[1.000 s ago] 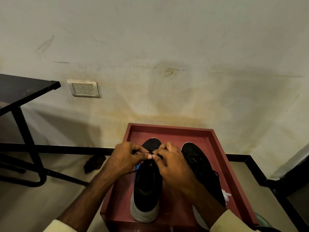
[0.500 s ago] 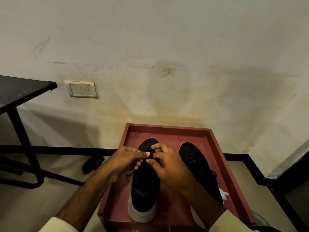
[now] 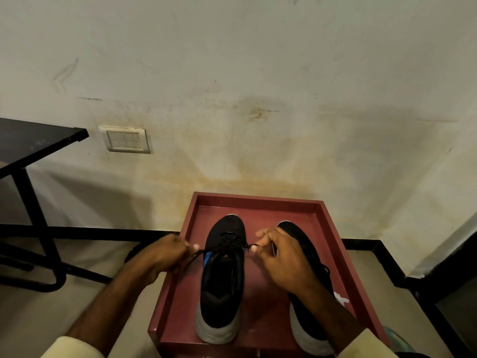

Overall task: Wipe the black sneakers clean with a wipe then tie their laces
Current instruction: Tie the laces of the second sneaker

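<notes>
A red tray (image 3: 258,198) with a raised rim stands close to a stained pale wall, and it holds both black sneakers side by side with their toes pointing at the wall and their pale heels nearest the person. The left sneaker (image 3: 222,285) lies in the middle of the tray, with a patch of blue lining (image 3: 206,262) visible at its opening. The right sneaker (image 3: 307,241) lies just beside it toward the tray's right wall and is partly covered by the person's forearm.

The laces (image 3: 227,245) of the left sneaker are drawn out sideways from the top of its tongue. The left hand (image 3: 165,254) is over the tray's left rim, its fingers closed together in a pinch on the lace end that runs out to that side. The right hand (image 3: 284,259) sits between the two sneakers, its thumb and forefinger pinching the other lace end and its remaining fingers curled. Cream sleeve cuffs show at both wrists.

A small white shape (image 3: 340,299) lies against the outer side of the right sneaker, inside the tray. Whether it is a wipe or a mark on the shoe cannot be told.

Off to the left are a dark table (image 3: 31,143) on black legs and a white switch plate (image 3: 127,140) on the wall.
</notes>
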A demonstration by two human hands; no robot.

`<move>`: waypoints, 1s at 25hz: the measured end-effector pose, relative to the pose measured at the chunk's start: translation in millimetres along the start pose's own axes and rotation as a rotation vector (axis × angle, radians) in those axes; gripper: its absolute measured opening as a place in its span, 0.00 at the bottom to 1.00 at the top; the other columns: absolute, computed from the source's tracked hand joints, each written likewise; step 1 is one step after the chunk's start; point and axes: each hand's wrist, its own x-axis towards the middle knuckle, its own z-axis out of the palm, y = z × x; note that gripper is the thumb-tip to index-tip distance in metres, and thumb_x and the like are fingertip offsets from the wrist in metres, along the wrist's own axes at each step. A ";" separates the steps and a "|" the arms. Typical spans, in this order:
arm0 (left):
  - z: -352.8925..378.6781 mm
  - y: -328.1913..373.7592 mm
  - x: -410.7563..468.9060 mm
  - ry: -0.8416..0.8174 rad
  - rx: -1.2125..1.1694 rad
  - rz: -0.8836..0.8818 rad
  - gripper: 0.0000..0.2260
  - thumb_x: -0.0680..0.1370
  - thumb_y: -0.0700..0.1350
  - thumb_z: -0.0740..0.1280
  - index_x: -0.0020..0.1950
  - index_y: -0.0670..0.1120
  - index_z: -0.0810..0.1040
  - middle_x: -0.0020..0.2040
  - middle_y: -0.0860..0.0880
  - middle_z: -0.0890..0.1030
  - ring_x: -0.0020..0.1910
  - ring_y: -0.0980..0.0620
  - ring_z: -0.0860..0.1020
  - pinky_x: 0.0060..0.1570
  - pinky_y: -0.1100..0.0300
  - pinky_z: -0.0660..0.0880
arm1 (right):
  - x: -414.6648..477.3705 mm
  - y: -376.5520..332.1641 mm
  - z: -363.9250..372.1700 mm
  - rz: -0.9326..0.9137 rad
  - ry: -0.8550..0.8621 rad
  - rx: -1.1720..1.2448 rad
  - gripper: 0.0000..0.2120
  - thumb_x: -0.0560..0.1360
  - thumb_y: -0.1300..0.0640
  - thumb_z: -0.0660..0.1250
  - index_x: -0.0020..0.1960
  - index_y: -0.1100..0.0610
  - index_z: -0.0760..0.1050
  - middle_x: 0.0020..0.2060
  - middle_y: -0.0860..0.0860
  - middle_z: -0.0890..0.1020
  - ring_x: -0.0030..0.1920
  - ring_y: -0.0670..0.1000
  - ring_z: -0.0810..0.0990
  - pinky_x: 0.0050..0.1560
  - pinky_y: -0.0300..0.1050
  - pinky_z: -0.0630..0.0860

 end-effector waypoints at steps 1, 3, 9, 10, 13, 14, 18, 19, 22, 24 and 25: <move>-1.0 -2.5 -0.4 -0.001 0.055 -0.003 0.12 0.82 0.50 0.68 0.44 0.43 0.78 0.37 0.48 0.73 0.37 0.51 0.71 0.42 0.56 0.71 | -2.1 3.6 -6.7 0.033 -0.030 -0.033 0.14 0.77 0.53 0.74 0.37 0.44 0.73 0.56 0.39 0.81 0.59 0.43 0.79 0.63 0.49 0.74; 3.1 -1.9 -2.2 0.023 0.139 -0.004 0.12 0.81 0.51 0.69 0.45 0.43 0.80 0.36 0.50 0.74 0.36 0.54 0.71 0.42 0.58 0.71 | -4.5 8.9 -15.2 0.052 -0.054 -0.167 0.13 0.77 0.51 0.73 0.37 0.45 0.73 0.56 0.38 0.81 0.60 0.46 0.78 0.65 0.52 0.73; 16.9 4.7 -6.2 0.134 0.415 0.126 0.11 0.81 0.53 0.70 0.43 0.48 0.78 0.44 0.51 0.81 0.45 0.53 0.80 0.46 0.59 0.76 | -10.8 16.8 -21.7 0.027 -0.043 -0.270 0.08 0.78 0.50 0.72 0.40 0.47 0.77 0.51 0.39 0.83 0.57 0.45 0.78 0.60 0.48 0.75; 16.4 4.4 -7.1 0.112 0.388 0.169 0.09 0.81 0.52 0.69 0.45 0.48 0.79 0.46 0.50 0.83 0.47 0.53 0.81 0.48 0.58 0.78 | -9.3 20.8 -28.0 0.023 -0.110 -0.230 0.07 0.78 0.49 0.73 0.42 0.46 0.79 0.51 0.39 0.83 0.57 0.43 0.78 0.60 0.47 0.75; 9.4 7.3 -19.4 0.025 0.067 0.208 0.11 0.80 0.50 0.71 0.61 0.51 0.80 0.59 0.48 0.83 0.54 0.52 0.83 0.62 0.49 0.80 | -3.7 22.3 -67.4 0.097 -0.253 -0.064 0.07 0.77 0.42 0.73 0.51 0.43 0.83 0.56 0.39 0.82 0.61 0.40 0.79 0.66 0.44 0.75; 7.8 8.4 -23.8 -0.023 0.008 0.195 0.20 0.78 0.53 0.73 0.69 0.54 0.76 0.65 0.49 0.80 0.58 0.52 0.82 0.65 0.50 0.78 | -3.5 21.8 -82.5 0.144 -0.235 -0.088 0.12 0.77 0.39 0.72 0.57 0.42 0.82 0.60 0.39 0.81 0.63 0.42 0.79 0.67 0.45 0.75; 27.6 19.7 -35.1 -0.329 0.188 0.155 0.52 0.72 0.55 0.79 0.85 0.57 0.46 0.82 0.51 0.61 0.79 0.47 0.65 0.74 0.52 0.65 | -12.7 29.0 -124.8 0.454 -0.560 -0.160 0.43 0.73 0.36 0.74 0.82 0.44 0.59 0.75 0.45 0.69 0.77 0.51 0.68 0.75 0.49 0.66; 36.9 19.6 -32.4 -0.343 0.286 0.184 0.55 0.73 0.52 0.79 0.84 0.56 0.41 0.82 0.50 0.60 0.79 0.46 0.64 0.75 0.52 0.66 | -15.8 29.7 -127.8 0.493 -0.687 -0.164 0.51 0.70 0.36 0.77 0.83 0.43 0.53 0.78 0.46 0.67 0.78 0.52 0.67 0.76 0.48 0.66; 52.6 18.6 -18.1 -0.136 0.513 0.233 0.52 0.75 0.40 0.75 0.84 0.50 0.39 0.76 0.43 0.69 0.68 0.46 0.76 0.63 0.58 0.78 | -18.8 38.9 -120.2 0.468 -0.744 -0.255 0.55 0.70 0.46 0.82 0.83 0.38 0.48 0.80 0.49 0.67 0.77 0.53 0.70 0.72 0.45 0.72; 56.7 20.8 -15.4 -0.012 0.569 0.222 0.48 0.75 0.35 0.71 0.85 0.48 0.42 0.72 0.41 0.73 0.62 0.46 0.79 0.56 0.59 0.80 | -16.8 44.3 -110.8 0.402 -0.638 -0.309 0.49 0.74 0.56 0.79 0.83 0.39 0.52 0.78 0.49 0.70 0.73 0.52 0.74 0.69 0.43 0.75; 59.2 21.7 -15.0 0.022 0.576 0.227 0.46 0.76 0.34 0.69 0.85 0.47 0.45 0.70 0.41 0.75 0.61 0.45 0.80 0.56 0.58 0.80 | -15.5 44.8 -105.9 0.376 -0.601 -0.313 0.47 0.75 0.59 0.77 0.83 0.40 0.53 0.78 0.49 0.71 0.72 0.51 0.76 0.68 0.43 0.77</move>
